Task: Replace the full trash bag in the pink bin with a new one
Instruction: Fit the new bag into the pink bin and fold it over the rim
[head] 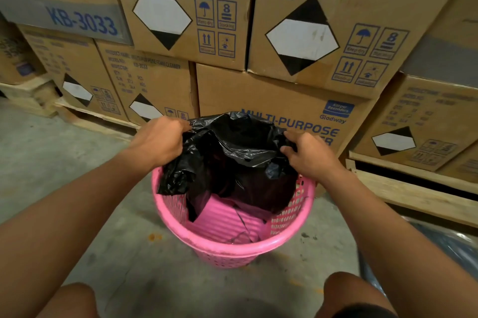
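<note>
A pink perforated plastic bin (225,245) stands on the concrete floor right in front of me. A black trash bag (232,152) hangs over its mouth, with its lower part dipping inside the bin. My left hand (160,140) grips the bag's left edge. My right hand (307,152) pinches the bag's right edge, so the bag's top is spread open between the two hands above the far rim. Much of the bin's pink inner wall shows below the bag.
Stacked cardboard cartons (284,41) on wooden pallets (413,188) form a wall just behind the bin. A shiny dark plastic mass (455,245) lies on the floor at the right. My knees fill the bottom edge. Bare concrete floor (51,152) lies to the left.
</note>
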`<state>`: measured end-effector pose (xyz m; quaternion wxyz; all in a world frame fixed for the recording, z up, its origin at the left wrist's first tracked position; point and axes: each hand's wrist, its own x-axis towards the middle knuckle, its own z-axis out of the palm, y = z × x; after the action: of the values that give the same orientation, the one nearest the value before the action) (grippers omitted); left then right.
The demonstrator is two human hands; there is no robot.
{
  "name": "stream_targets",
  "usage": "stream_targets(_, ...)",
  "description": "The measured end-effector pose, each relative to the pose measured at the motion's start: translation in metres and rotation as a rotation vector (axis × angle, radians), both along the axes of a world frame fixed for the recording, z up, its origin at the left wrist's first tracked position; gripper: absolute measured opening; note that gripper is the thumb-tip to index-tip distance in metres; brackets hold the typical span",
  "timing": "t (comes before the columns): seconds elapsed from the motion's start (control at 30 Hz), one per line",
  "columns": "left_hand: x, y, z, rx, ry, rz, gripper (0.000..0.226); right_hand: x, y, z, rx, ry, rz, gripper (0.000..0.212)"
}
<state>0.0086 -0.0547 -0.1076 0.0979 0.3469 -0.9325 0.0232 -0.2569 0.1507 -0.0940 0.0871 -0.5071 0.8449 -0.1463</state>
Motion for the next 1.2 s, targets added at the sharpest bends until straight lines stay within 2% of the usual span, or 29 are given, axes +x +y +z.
stream_targets(0.1, -0.001, 0.011, 0.001, 0.034, -0.041, 0.078, 0.044, 0.005, 0.002, -0.002, 0.041, -0.019, -0.037, 0.073)
stream_targets(0.17, 0.0, 0.017, 0.003, 0.071, -0.103, 0.112, 0.063, 0.005, 0.002, -0.004, 0.08, -0.05, -0.027, 0.086)
stream_targets(0.23, 0.003, 0.019, 0.004, 0.157, -0.143, 0.094, 0.076, 0.004, 0.003, -0.005, 0.081, -0.111, -0.003, 0.09)
stream_targets(0.33, 0.013, 0.02, 0.009, 0.314, -0.156, 0.034, 0.089, 0.003, 0.009, -0.001, 0.053, -0.161, 0.019, 0.078)
stream_targets(0.5, 0.024, 0.024, 0.014, 0.453, -0.109, 0.029, 0.095, 0.005, 0.02, 0.001, -0.016, -0.134, 0.021, 0.034)
stream_targets(0.57, 0.024, 0.025, 0.014, 0.489, -0.067, 0.034, 0.091, 0.005, 0.022, 0.001, -0.019, -0.126, 0.046, 0.021)
stream_targets(0.7, 0.021, 0.028, 0.012, 0.494, 0.012, 0.075, 0.069, 0.002, 0.027, -0.002, -0.013, -0.115, 0.075, 0.016)
stream_targets(0.8, 0.015, 0.031, 0.008, 0.311, 0.035, 0.079, 0.065, 0.0, 0.029, -0.003, -0.062, -0.127, 0.088, 0.017)
stream_targets(0.9, 0.011, 0.038, 0.002, 0.123, -0.005, -0.015, 0.076, 0.0, 0.031, -0.001, -0.112, -0.086, 0.096, 0.018)
stream_targets(0.97, 0.012, 0.038, -0.003, 0.08, 0.0, -0.094, 0.056, 0.001, 0.03, -0.002, -0.104, -0.066, 0.102, 0.018)
stream_targets(1.03, 0.017, 0.036, -0.005, 0.108, 0.08, -0.149, 0.026, 0.001, 0.03, -0.004, -0.084, -0.061, 0.102, 0.017)
stream_targets(1.07, 0.021, 0.036, -0.004, 0.124, 0.134, -0.163, 0.019, 0.001, 0.03, -0.004, -0.081, -0.064, 0.1, 0.015)
stream_targets(1.2, 0.036, 0.046, 0.002, 0.197, 0.277, -0.225, 0.019, 0.002, 0.031, -0.002, -0.066, -0.078, 0.098, 0.01)
